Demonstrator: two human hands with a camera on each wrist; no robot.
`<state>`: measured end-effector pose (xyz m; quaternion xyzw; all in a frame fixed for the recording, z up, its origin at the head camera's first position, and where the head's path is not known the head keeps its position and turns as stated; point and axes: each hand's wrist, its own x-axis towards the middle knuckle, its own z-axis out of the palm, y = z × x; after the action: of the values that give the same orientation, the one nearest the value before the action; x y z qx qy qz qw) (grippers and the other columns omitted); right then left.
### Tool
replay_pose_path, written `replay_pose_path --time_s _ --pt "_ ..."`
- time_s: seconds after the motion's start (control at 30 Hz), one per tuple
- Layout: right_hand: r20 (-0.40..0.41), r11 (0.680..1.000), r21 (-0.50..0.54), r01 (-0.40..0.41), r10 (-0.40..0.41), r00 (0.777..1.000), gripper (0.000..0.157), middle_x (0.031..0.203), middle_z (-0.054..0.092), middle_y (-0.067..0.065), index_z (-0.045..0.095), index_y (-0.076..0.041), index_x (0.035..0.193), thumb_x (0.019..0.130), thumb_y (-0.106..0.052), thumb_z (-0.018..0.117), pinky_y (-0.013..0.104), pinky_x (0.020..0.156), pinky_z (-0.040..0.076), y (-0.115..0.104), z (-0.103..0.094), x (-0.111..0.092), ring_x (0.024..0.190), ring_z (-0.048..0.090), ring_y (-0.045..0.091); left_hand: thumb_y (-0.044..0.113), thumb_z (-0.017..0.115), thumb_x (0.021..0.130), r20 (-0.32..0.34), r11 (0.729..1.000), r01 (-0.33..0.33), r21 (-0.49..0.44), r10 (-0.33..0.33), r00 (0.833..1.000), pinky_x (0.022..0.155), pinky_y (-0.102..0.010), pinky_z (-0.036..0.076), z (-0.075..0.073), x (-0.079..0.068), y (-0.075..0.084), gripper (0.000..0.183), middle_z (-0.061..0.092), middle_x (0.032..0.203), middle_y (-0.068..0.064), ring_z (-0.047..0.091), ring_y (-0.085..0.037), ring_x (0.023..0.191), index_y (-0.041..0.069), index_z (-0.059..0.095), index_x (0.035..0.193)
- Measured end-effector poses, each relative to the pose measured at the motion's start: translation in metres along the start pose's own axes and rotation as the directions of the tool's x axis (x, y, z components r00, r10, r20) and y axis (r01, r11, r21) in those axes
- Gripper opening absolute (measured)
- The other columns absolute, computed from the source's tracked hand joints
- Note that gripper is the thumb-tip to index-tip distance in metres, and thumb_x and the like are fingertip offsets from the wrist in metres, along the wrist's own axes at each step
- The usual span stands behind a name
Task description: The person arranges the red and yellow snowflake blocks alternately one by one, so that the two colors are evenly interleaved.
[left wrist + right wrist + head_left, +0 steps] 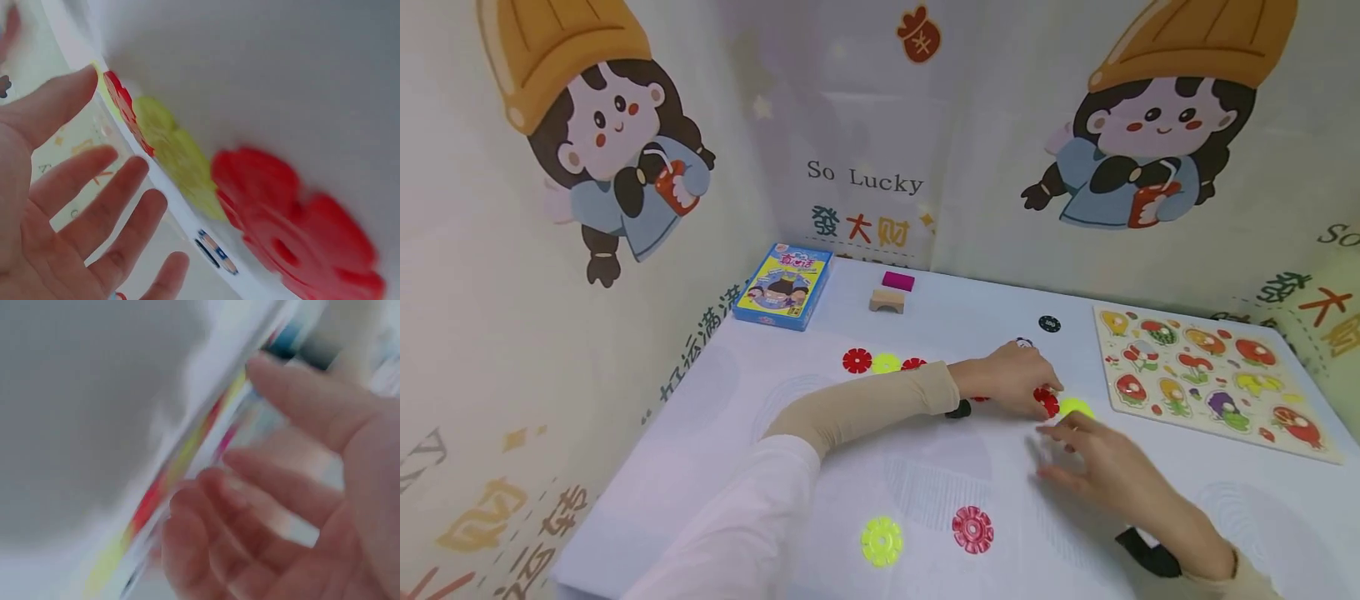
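A row of red and yellow flower-shaped plastic discs runs across the table, partly hidden behind the left arm. My left hand reaches over the row's right part, fingertips right at a red disc. In the left wrist view its fingers are spread and hold nothing; a large red disc and a yellow disc lie beside them. Just right of the left hand, my right hand hovers by another yellow disc. Its fingers are loosely bent with nothing between them, blurred in the right wrist view.
Nearer the front lie a loose yellow disc and a red disc. A fruit puzzle board occupies the right side. Toward the back are a card box, a wooden arch block, a magenta block and a black chip.
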<state>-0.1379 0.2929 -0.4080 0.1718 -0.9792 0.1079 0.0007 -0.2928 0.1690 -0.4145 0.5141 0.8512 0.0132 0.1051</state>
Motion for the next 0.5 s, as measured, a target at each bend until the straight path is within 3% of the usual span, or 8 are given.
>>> replay_pose_path --time_s 0.07,0.13,0.23,0.37,0.5 --pt "0.086 0.99 0.056 0.126 -0.131 0.988 0.051 0.102 0.056 -0.014 0.067 -0.03 0.115 0.072 -0.056 0.073 0.021 0.068 0.05 -0.031 0.005 -0.015 0.085 0.052 -0.001 0.056 0.064 0.081 -0.004 1.0 0.001 -0.002 -0.001 1.0 0.083 -0.025 0.038 0.001 0.006 0.003 0.052 0.059 0.124 0.021 0.049 -0.002 0.104 0.041 0.054 0.13" --pt "0.18 0.965 0.124 0.231 -0.25 0.951 0.053 0.106 0.053 -0.017 0.062 -0.036 0.122 0.076 -0.063 0.064 0.019 0.07 0.05 -0.055 0.014 -0.027 0.089 0.047 -0.003 0.056 0.064 0.082 -0.002 1.0 -0.01 -0.016 0.01 1.0 0.081 -0.025 0.037 0.001 0.011 0.006 0.053 0.058 0.126 0.02 0.049 -0.002 0.103 0.041 0.053 0.131" --pt "0.212 0.928 0.172 0.332 -0.364 0.907 0.049 0.11 0.051 -0.014 0.059 -0.037 0.126 0.082 -0.06 0.06 0.015 0.069 0.049 -0.074 0.026 -0.034 0.093 0.046 -0.002 0.053 0.064 0.083 0.012 0.999 -0.021 -0.041 0.022 1.0 0.08 -0.025 0.037 0.003 0.016 0.01 0.051 0.056 0.129 0.019 0.048 -0.002 0.105 0.04 0.052 0.131" --pt "0.093 0.913 0.09 0.398 -0.405 0.909 0.037 0.107 0.051 -0.013 0.065 -0.032 0.117 0.083 -0.048 0.067 0.013 0.065 0.047 -0.079 0.036 -0.034 0.092 0.046 -0.001 0.051 0.064 0.084 0.027 0.999 -0.033 -0.032 0.034 0.999 0.082 -0.025 0.038 0.006 0.02 0.015 0.049 0.056 0.129 0.019 0.047 -0.002 0.105 0.039 0.053 0.131" --pt "0.082 0.919 0.06 0.39 -0.394 0.915 0.033 0.107 0.054 -0.012 0.064 -0.032 0.113 0.082 -0.044 0.07 0.016 0.065 0.049 -0.08 0.037 -0.029 0.094 0.049 0.002 0.049 0.064 0.085 0.031 0.999 -0.041 -0.03 0.042 0.999 0.085 -0.026 0.039 0.005 0.021 0.021 0.044 0.057 0.127 0.018 0.048 -0.002 0.104 0.037 0.058 0.128"
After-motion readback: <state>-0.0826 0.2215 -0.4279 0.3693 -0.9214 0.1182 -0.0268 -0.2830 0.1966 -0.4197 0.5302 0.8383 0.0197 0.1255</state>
